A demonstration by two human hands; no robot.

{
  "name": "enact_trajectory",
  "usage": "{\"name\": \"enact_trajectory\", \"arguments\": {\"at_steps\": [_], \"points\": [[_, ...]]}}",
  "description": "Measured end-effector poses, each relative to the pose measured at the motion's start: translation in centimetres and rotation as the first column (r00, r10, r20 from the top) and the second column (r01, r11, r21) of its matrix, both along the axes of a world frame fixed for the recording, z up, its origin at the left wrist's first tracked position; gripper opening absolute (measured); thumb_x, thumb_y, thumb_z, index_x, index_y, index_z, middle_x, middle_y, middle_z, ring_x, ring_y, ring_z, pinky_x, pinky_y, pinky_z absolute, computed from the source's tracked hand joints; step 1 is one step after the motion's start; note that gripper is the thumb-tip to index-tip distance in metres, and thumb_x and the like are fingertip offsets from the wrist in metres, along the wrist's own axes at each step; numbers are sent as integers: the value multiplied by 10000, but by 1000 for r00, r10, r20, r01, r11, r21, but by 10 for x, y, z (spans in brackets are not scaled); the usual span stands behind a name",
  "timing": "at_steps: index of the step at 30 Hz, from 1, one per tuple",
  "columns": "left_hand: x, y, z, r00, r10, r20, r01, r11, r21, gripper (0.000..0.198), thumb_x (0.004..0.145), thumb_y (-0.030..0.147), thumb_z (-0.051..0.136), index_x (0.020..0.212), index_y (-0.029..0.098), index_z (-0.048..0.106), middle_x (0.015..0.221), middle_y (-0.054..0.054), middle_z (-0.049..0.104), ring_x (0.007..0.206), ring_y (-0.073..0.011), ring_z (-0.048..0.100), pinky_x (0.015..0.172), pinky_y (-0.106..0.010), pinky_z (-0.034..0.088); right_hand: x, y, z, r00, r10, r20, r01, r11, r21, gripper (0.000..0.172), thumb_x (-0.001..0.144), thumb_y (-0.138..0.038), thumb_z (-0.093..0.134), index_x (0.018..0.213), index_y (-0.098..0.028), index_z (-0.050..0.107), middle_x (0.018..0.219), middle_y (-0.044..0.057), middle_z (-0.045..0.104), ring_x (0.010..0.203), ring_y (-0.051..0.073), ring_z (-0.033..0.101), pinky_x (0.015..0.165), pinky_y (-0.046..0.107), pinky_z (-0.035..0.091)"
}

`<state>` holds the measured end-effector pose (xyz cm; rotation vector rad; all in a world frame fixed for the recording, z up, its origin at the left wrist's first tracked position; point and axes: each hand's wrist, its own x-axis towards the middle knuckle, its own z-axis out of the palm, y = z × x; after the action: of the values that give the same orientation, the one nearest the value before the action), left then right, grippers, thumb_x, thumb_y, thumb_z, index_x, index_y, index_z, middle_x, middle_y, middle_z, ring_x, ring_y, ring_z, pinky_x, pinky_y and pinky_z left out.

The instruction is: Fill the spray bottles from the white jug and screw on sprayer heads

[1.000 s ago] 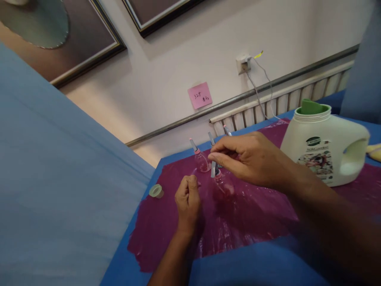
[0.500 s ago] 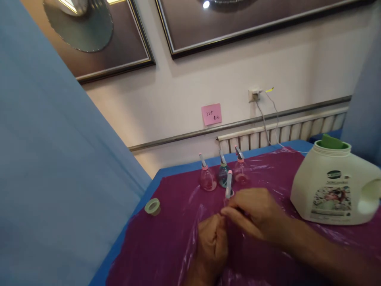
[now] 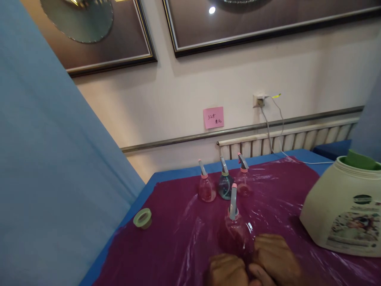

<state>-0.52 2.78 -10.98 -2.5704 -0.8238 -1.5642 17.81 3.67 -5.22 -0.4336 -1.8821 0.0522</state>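
Observation:
At the bottom edge, my left hand (image 3: 228, 271) and my right hand (image 3: 275, 257) are close together with their fingers curled in. Whatever they hold, if anything, is hidden. Just beyond them stands a clear pink spray bottle (image 3: 237, 234) with a grey trigger head, apart from my fingers as far as I can see. Farther back are a pink spray bottle (image 3: 206, 190), a teal spray bottle (image 3: 225, 186) and another pink spray bottle (image 3: 244, 186), all upright on the maroon plastic sheet (image 3: 169, 242).
On the right stands a large pale jug (image 3: 336, 210) with a green piece in its mouth. A pale green cap (image 3: 143, 218) lies at the left. Blue cloth (image 3: 59, 159) hangs along the left side. Behind the table are a radiator (image 3: 285, 139) and a power cord (image 3: 269, 133).
Both hands have drawn back toward the bottom edge, away from the nearest spray bottle, whose body now shows. The view has shifted a little, so the jug sits farther right.

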Motion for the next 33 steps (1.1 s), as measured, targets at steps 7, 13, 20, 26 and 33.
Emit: {"name": "enact_trajectory", "arguments": {"at_steps": [7, 13, 20, 26, 33], "points": [[6, -3, 10, 997, 51, 60, -54, 997, 50, 691, 1227, 466, 384, 576, 241, 443, 458, 27, 341, 401, -123, 246, 448, -348, 199, 1, 3, -18, 999, 11, 50, -9, 999, -49, 381, 1147, -249, 465, 768, -271, 471, 559, -40, 524, 458, 136, 506, 507, 339, 373], [15, -1, 30, 994, 48, 101, -67, 977, 201, 708, 1277, 438, 239, 607, 230, 339, 474, 58, 304, 420, -89, 206, 439, -319, 173, 5, 4, -38, 998, 37, 41, -36, 999, -29, 352, 1155, -208, 491, 807, -260, 493, 623, -52, 514, 531, 117, 485, 586, 309, 388], [13, -5, 34, 996, 43, 77, -53, 990, 129, 683, 1272, 432, 260, 624, 234, 350, 501, 58, 337, 426, -86, 221, 459, -302, 208, 4, -3, -21, 1000, -3, 24, 4, 999, -41, 422, 1223, -288, 445, 810, -242, 513, 642, -53, 534, 561, 102, 523, 634, 282, 420], [10, -6, 33, 996, 47, 76, -54, 994, 92, 651, 1260, 401, 293, 633, 235, 351, 500, 63, 345, 423, -80, 212, 448, -296, 203, 2, -4, -16, 999, 45, 3, -45, 991, -123, 445, 1265, -364, 379, 868, -247, 542, 680, -45, 594, 591, 109, 577, 658, 275, 460], [4, -7, 33, 998, 9, 65, -13, 998, 68, 641, 1249, 391, 325, 635, 234, 420, 529, 50, 364, 446, -95, 251, 487, -322, 206, 7, -10, -8, 996, 82, 24, -75, 977, -199, 466, 1263, -384, 382, 860, -247, 572, 682, -40, 605, 592, 111, 596, 650, 256, 497]]}}
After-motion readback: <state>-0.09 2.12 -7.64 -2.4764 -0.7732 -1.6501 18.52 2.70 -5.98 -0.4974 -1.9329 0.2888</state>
